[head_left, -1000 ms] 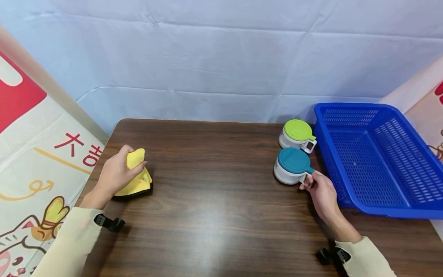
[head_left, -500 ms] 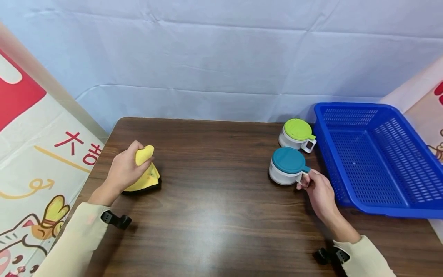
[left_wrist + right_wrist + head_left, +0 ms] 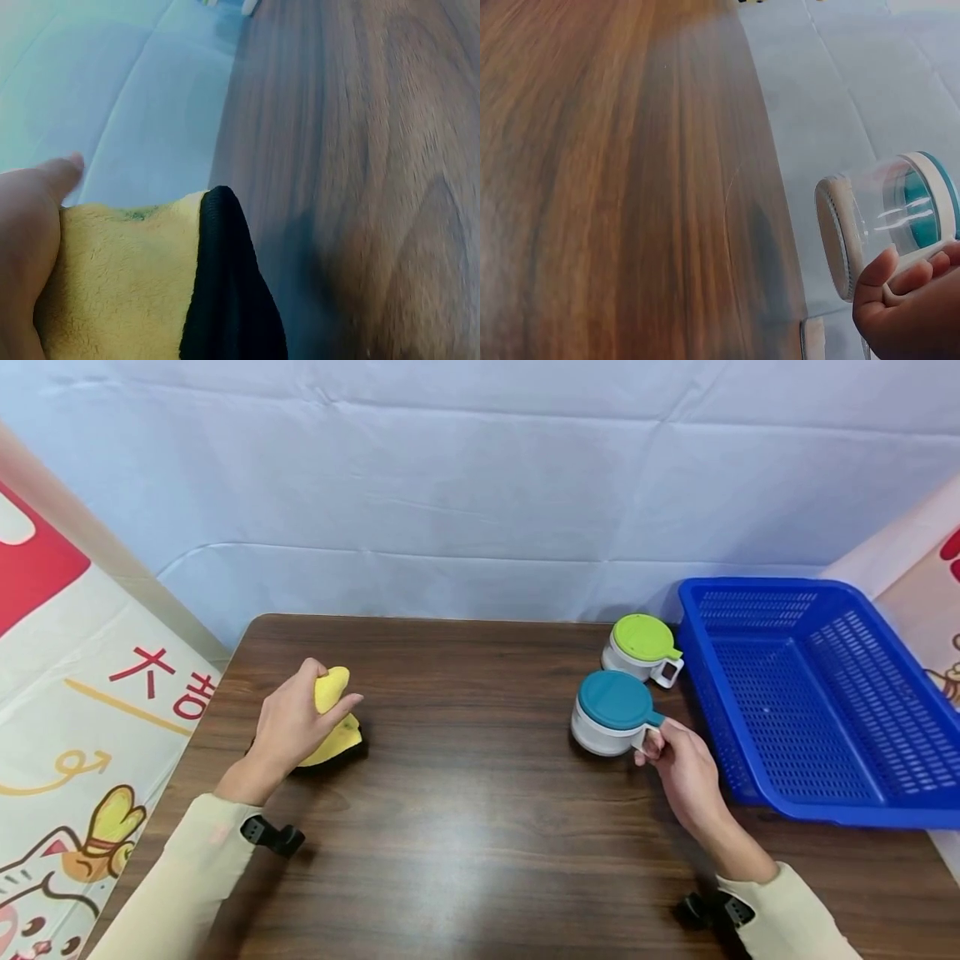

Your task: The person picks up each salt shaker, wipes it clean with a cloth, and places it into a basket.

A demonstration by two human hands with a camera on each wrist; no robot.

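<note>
My left hand grips a bunched yellow cloth with black edging, near the left side of the wooden table. In the left wrist view the fuzzy yellow face and black border of the cloth hang from the hand. On the right, fingers of my right hand hold the white handle of a teal-lidded jar. The right wrist view shows its clear body, white base and my right hand curled at the handle. Just behind stands a similar jar with a lime-green lid.
A blue perforated plastic basket stands at the right, close to the lime-lidded jar. Brown wood-grain table lies between the hands. A pale fabric backdrop hangs behind, and a printed cartoon sheet borders the left.
The left hand has moved right with the cloth, towards the table's middle. My right hand has shifted the teal-lidded jar slightly left, away from the basket.
</note>
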